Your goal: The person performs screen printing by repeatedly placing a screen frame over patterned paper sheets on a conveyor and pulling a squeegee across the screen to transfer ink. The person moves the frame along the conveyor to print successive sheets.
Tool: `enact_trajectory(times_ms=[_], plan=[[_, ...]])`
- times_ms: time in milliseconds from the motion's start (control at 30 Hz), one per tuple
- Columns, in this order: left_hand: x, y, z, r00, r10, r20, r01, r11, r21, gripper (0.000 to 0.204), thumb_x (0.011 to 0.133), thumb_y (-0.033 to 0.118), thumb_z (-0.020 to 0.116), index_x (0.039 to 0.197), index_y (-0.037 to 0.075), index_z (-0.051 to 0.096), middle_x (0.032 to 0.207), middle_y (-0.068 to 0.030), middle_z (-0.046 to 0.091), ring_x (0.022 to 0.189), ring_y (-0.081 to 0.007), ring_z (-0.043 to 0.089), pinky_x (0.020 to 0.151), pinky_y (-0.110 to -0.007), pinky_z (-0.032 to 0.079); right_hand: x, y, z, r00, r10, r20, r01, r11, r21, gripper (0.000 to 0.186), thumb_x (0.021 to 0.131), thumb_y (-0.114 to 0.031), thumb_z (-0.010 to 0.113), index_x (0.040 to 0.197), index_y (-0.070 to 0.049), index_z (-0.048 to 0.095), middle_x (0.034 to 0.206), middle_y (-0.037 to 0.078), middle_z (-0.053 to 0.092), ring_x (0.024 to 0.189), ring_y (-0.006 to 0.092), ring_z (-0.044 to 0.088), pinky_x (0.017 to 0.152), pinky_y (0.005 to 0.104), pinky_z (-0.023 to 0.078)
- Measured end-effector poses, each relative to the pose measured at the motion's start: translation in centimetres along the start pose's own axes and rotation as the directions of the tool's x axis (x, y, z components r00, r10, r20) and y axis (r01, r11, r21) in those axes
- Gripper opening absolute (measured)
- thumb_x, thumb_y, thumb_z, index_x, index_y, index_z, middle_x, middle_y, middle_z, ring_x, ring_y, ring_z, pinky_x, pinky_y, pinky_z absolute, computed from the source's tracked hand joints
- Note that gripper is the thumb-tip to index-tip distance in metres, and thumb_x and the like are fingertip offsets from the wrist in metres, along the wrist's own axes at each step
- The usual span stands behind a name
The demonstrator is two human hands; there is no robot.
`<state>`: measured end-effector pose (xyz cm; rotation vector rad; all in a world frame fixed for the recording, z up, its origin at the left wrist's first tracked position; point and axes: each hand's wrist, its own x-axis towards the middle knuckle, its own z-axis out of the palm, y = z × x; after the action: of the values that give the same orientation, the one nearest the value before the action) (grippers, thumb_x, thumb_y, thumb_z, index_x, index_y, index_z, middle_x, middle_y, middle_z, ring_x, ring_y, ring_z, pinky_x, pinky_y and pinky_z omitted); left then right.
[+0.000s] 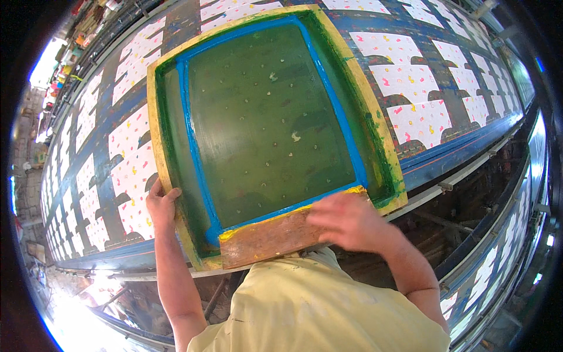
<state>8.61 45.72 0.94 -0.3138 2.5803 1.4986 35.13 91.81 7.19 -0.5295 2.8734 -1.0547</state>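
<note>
Wooden squeegee (264, 240) laid across near end of screen frame (155, 111), long axis crosswise | its right half overlain by the nearer right hand (346, 220) — blurred, grip cannot be told | frame's left edge gripped by left hand (162, 203)

The one camera rides on the worker's head over there, looking steeply down past the yellow shirt (293, 299), near enough that the frame (158, 126) fills the middle, while its wide view takes in the long table (437, 157) beyond.
</note>
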Motion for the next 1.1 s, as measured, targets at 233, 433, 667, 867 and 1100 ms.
enact_trajectory(times_ms=[233, 433, 667, 867, 1100], plan=[[0.1, -0.4, 0.4, 1.000, 0.012, -0.007, -0.012, 0.997, -0.077, 0.061, 0.083, -0.007, 0.077, 0.144, 0.000, 0.078, 0.113, -0.0088, 0.084, 0.095, -0.0169, 0.077, 0.090, -0.032, 0.060, -1.1, -4.2, 4.5, 0.998, -0.022, -0.060, 0.003, 0.955, -0.297, 0.045, 0.095, -0.019, 0.074, 0.139, -0.013, 0.078, 0.143, 0.012, 0.073, 0.132, 0.0344, 0.070, 0.112, 0.0522, 0.056], [-0.3, -0.6, 0.9, 0.993, 0.099, -0.061, -0.099, 0.995, 0.004, 0.053, 0.081, -0.006, 0.076, 0.133, 0.001, 0.082, 0.104, -0.0060, 0.082, 0.087, -0.0161, 0.074, 0.082, -0.032, 0.059, 2.8, -7.1, 6.6, 0.988, -0.054, -0.142, -0.001, 0.934, -0.358, 0.040, 0.095, -0.013, 0.070, 0.134, -0.009, 0.078, 0.132, 0.012, 0.077, 0.122, 0.0327, 0.074, 0.104, 0.0482, 0.058], [-0.5, -1.7, 0.9, 0.970, 0.225, -0.087, -0.225, 0.974, 0.017, 0.051, 0.080, 0.002, 0.076, 0.131, 0.000, 0.081, 0.108, -0.0174, 0.086, 0.098, -0.0280, 0.082, 0.092, -0.040, 0.061, 6.7, -8.3, 4.6, 0.978, 0.164, 0.126, -0.110, 0.929, -0.352, 0.049, 0.084, 0.000, 0.074, 0.131, -0.012, 0.080, 0.118, 0.013, 0.081, 0.115, 0.0357, 0.078, 0.100, 0.0496, 0.061], [0.5, -3.1, 1.8, 0.930, 0.321, -0.176, -0.284, 0.936, 0.209, 0.055, 0.079, 0.010, 0.079, 0.133, 0.001, 0.079, 0.113, -0.0271, 0.079, 0.110, -0.0480, 0.075, 0.100, -0.056, 0.059, 4.5, -10.2, 6.5, 0.983, 0.178, 0.040, -0.148, 0.906, -0.396, 0.050, 0.082, -0.001, 0.078, 0.131, -0.012, 0.081, 0.123, 0.012, 0.082, 0.122, 0.0366, 0.076, 0.104, 0.0502, 0.060], [-1.6, -2.2, 2.2, 0.905, 0.370, -0.208, -0.243, 0.854, 0.460, 0.060, 0.091, 0.019, 0.079, 0.150, 0.014, 0.072, 0.123, -0.0261, 0.068, 0.120, -0.0482, 0.067, 0.100, -0.059, 0.059, 4.5, -9.6, 9.5, 0.992, 0.060, -0.113, -0.107, 0.876, -0.471, 0.062, 0.076, 0.008, 0.073, 0.134, -0.012, 0.081, 0.133, 0.010, 0.080, 0.121, 0.0358, 0.075, 0.105, 0.0517, 0.059]])
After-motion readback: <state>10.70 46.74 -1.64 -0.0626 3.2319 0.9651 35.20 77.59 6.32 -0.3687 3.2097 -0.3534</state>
